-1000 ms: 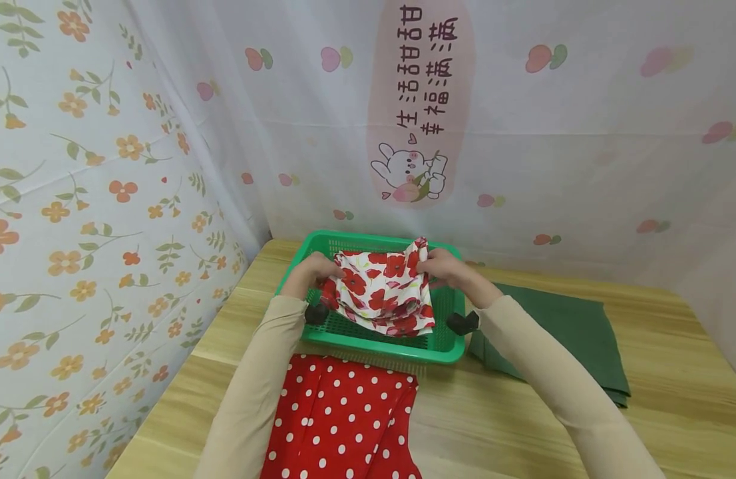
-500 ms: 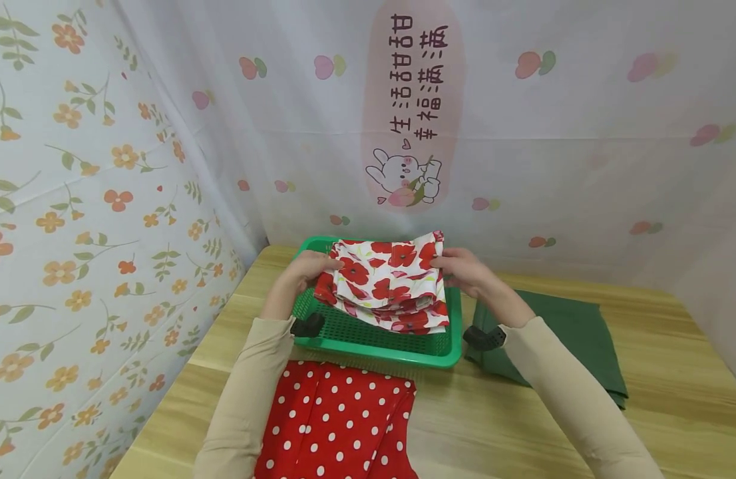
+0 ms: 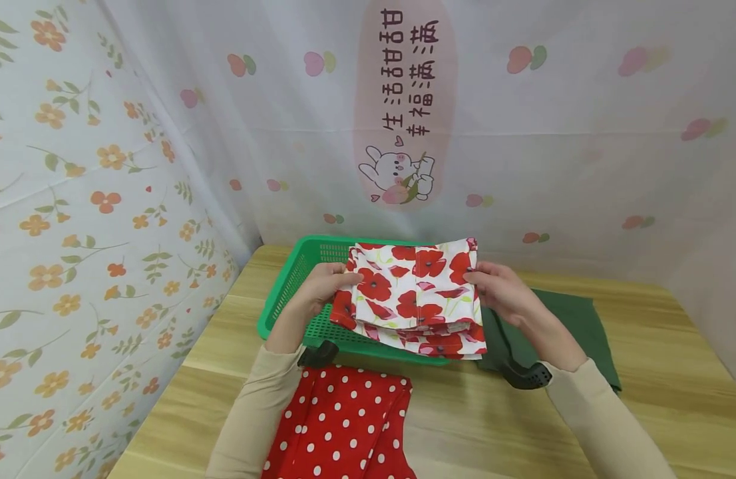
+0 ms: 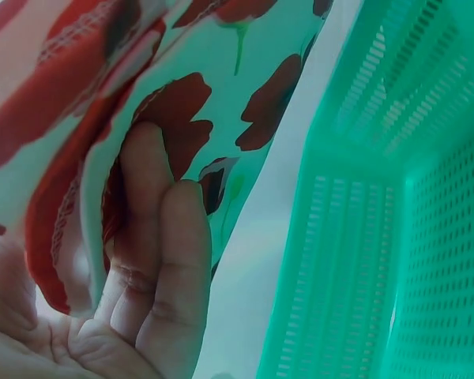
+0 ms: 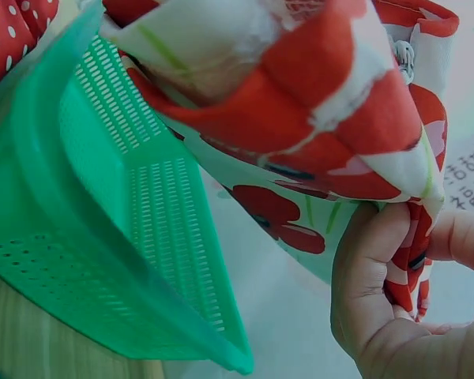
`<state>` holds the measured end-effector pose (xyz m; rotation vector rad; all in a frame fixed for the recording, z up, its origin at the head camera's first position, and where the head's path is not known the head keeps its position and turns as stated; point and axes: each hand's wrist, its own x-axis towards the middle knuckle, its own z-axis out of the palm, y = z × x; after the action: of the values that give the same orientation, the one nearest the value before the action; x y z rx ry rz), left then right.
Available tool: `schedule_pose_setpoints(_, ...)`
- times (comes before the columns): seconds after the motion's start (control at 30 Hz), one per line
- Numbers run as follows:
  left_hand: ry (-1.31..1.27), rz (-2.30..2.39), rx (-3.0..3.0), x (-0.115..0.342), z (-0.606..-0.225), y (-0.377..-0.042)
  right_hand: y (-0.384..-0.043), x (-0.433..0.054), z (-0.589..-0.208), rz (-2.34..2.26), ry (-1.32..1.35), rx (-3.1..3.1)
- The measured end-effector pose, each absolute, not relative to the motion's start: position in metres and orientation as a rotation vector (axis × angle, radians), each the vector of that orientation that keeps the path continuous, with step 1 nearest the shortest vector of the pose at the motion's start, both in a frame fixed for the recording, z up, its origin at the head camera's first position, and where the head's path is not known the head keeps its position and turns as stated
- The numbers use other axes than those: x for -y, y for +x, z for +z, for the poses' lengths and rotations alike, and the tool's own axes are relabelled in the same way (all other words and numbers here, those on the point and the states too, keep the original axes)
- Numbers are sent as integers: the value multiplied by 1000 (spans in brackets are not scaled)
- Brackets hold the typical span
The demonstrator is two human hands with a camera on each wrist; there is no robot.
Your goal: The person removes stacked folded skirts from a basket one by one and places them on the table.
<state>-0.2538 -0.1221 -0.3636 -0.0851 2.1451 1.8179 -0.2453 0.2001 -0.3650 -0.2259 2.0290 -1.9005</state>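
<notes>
A folded white cloth with a red poppy print (image 3: 412, 286) hangs level above the green plastic basket (image 3: 290, 279), over its right part. My left hand (image 3: 321, 291) grips its left edge, thumb on top, fingers underneath. At the opposite edge my right hand (image 3: 504, 293) pinches the layers between thumb and fingers. Stitched seams and stacked layers of the poppy-print cloth (image 4: 182, 103) show in the left wrist view. A white cord lies against the poppy-print cloth (image 5: 332, 103) in the right wrist view. Which kind of garment it is I cannot tell.
A red cloth with white dots (image 3: 350, 419) lies in front of the basket on the wooden table (image 3: 649, 386). To the right lies a folded dark green cloth (image 3: 574, 326), partly behind my right arm. A printed white curtain (image 3: 559, 166) closes off the back.
Both hands have lifted the poppy-print cloth up out of the basket and carried it to the right and nearer to me. Its top has flattened out between them.
</notes>
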Motion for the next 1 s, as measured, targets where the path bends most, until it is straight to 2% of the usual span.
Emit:
schedule_pose_setpoints(0.5, 125, 1907, -2033, 92, -375, -213, -187, -241, -375, -1934, -250, -2026)
schedule_pose_setpoints(1.0, 203, 1843, -1958, 54, -392, -188, -140, -283, -393, -1982, -55, -2032)
